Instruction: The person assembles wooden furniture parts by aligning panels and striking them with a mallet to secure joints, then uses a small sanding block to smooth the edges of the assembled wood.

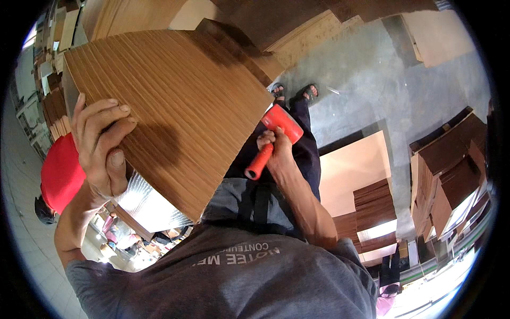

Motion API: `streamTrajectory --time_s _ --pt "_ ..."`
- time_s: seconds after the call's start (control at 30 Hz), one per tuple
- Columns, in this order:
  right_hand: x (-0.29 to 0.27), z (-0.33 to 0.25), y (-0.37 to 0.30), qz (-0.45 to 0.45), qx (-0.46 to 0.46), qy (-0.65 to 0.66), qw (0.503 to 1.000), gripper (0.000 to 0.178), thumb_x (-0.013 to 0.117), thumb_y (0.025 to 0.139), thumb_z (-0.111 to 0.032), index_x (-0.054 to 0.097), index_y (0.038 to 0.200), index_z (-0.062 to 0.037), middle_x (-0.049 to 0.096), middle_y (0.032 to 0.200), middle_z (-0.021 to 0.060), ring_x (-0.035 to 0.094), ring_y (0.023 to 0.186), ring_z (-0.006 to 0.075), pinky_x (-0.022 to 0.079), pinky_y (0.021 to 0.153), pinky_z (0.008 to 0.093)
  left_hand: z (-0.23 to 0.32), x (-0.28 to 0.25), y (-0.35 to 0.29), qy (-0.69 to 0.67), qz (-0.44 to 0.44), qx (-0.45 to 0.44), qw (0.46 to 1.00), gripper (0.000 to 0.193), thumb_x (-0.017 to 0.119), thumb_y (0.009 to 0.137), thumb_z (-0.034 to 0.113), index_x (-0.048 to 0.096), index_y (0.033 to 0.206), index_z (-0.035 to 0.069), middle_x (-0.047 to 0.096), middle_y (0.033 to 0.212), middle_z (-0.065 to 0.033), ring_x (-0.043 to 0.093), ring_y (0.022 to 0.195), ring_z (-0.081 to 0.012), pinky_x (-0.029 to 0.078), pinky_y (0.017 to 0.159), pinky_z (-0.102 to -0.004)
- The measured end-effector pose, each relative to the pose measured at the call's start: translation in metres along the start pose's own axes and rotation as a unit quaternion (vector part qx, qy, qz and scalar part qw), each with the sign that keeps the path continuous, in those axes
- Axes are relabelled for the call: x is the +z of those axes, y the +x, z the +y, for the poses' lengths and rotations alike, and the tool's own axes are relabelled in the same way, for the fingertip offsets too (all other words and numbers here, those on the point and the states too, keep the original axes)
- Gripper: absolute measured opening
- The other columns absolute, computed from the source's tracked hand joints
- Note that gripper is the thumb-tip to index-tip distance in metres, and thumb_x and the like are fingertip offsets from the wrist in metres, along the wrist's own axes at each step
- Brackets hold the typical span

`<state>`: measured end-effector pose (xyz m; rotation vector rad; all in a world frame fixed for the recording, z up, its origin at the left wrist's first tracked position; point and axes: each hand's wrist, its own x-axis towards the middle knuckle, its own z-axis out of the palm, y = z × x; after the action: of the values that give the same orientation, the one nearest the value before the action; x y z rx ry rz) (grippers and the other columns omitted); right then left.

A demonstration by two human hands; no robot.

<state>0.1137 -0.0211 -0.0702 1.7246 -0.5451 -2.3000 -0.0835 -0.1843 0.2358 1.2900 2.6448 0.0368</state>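
A large brown wood-grain panel [175, 101] stretches across the left and middle, tilted in front of my body. My left hand [103, 141] is at its left edge, with the fingers apart and slightly bent over the panel's face; whether the fingertips press on it is hard to tell. A dark shadow falls on the panel beside this hand. Just right of the panel, my right hand [277, 143] is closed around the handle of a red mallet [287, 125]. The mallet's thick head points up and away from me, close to the panel's right corner.
Dark brown boards [255, 21] lie beyond the panel. To the right are a pale board [356, 165], a stack of brown panels [374, 207] and a brown cabinet-like assembly [451, 175] on the grey floor [356, 80]. A person in a red cap [62, 170] is at the left.
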Motion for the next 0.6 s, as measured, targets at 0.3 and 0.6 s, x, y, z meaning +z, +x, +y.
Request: streamTrajectory --time_s 0.3,0.6 --pt "-0.023 -0.063 0.004 0.03 -0.013 -0.341 0.94 0.016 0.047 0.097 -0.024 0.047 0.089 -0.01 0.043 0.066 -0.0006 0.04 0.048 0.0091 0.039 0.043 0.0255 0.001 0.0 -0.001 0.002 0.004 0.003 1.0 0.038 0.037 0.096 0.027 0.066 0.096 0.002 0.064 0.104 -0.0139 0.057 0.106 -0.0316 0.028 0.107 -0.0558" --pt "0.038 -0.134 0.011 0.046 -0.116 -0.655 0.746 0.016 0.05 0.095 -0.026 0.044 0.098 -0.0118 0.044 0.067 -0.0017 0.043 0.048 0.0085 0.04 0.042 0.026 0.001 0.004 -0.001 -0.006 0.025 0.005 1.0 0.04 0.038 0.097 0.028 0.067 0.093 0.002 0.065 0.103 -0.0136 0.058 0.105 -0.0315 0.028 0.107 -0.0553"
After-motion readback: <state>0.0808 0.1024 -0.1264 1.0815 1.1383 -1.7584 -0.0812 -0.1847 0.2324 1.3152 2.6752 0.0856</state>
